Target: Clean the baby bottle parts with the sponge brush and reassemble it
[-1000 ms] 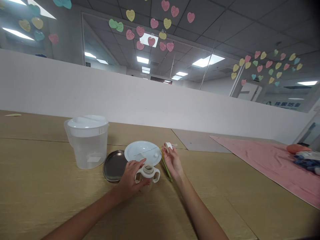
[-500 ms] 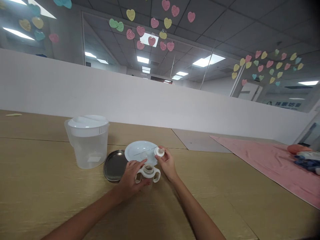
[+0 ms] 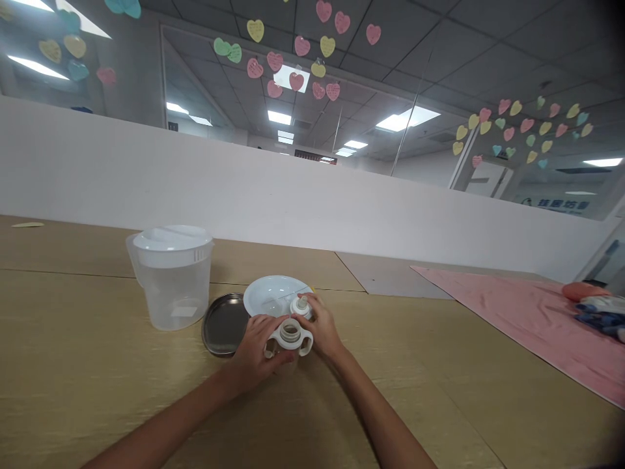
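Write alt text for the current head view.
A person's left hand holds an open two-handled bottle while the right hand holds a white cap close to its mouth. Nearby on a tan table are a white plate, a metal tray and a lidded pitcher.

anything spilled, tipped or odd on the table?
Nothing stands out: no spill is visible. The two-handled bottle is upright and uncapped in the left hand, while the right hand holds a white cap close by. The pitcher stands upright, lid on.
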`<state>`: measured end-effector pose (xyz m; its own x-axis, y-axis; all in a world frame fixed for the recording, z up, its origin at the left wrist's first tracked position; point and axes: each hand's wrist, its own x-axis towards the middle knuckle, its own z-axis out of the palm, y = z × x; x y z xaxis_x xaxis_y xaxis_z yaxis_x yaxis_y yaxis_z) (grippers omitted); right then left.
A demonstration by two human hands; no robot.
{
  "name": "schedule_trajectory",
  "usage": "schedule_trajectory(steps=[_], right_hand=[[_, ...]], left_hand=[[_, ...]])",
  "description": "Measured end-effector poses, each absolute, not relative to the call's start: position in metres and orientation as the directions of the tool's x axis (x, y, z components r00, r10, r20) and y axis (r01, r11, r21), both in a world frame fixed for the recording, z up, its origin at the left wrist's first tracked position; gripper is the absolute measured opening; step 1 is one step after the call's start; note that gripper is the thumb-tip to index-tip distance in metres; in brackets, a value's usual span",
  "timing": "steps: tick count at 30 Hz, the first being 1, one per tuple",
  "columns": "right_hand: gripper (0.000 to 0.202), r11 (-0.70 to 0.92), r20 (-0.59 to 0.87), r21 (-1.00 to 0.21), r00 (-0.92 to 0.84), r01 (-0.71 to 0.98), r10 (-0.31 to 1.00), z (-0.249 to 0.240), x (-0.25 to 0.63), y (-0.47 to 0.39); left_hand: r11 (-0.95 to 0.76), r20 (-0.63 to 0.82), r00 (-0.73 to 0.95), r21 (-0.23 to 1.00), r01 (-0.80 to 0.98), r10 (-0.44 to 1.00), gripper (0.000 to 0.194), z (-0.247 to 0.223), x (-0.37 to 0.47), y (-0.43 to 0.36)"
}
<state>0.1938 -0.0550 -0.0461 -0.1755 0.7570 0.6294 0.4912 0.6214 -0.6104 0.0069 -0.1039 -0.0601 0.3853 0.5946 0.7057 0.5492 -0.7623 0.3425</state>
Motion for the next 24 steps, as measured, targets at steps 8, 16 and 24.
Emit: schedule_trajectory(steps=[8, 16, 24], right_hand=[[0.03, 0.573, 0.644, -0.65, -0.038, 0.499, 0.764, -0.0404, 0.1931, -0.0571], [0.024, 0.544, 0.648, -0.684, 0.062, 0.487, 0.759, -0.0401, 0.1984, -0.0547], [0.015, 0.475, 0.656, -0.574, 0.028, 0.667, 0.754, -0.0402, 0.2016, -0.0535]], left_hand=[[-0.748, 0.685, 0.385, 0.365, 0.554, 0.619, 0.053, -0.0648, 0.0059, -0.1017], [-0.743, 0.688, 0.373, 0.369, 0.559, 0.623, 0.053, -0.0652, 0.0065, -0.1019], [-0.739, 0.683, 0.375, 0.368, 0.565, 0.627, 0.053, -0.0651, 0.006, -0.1022]])
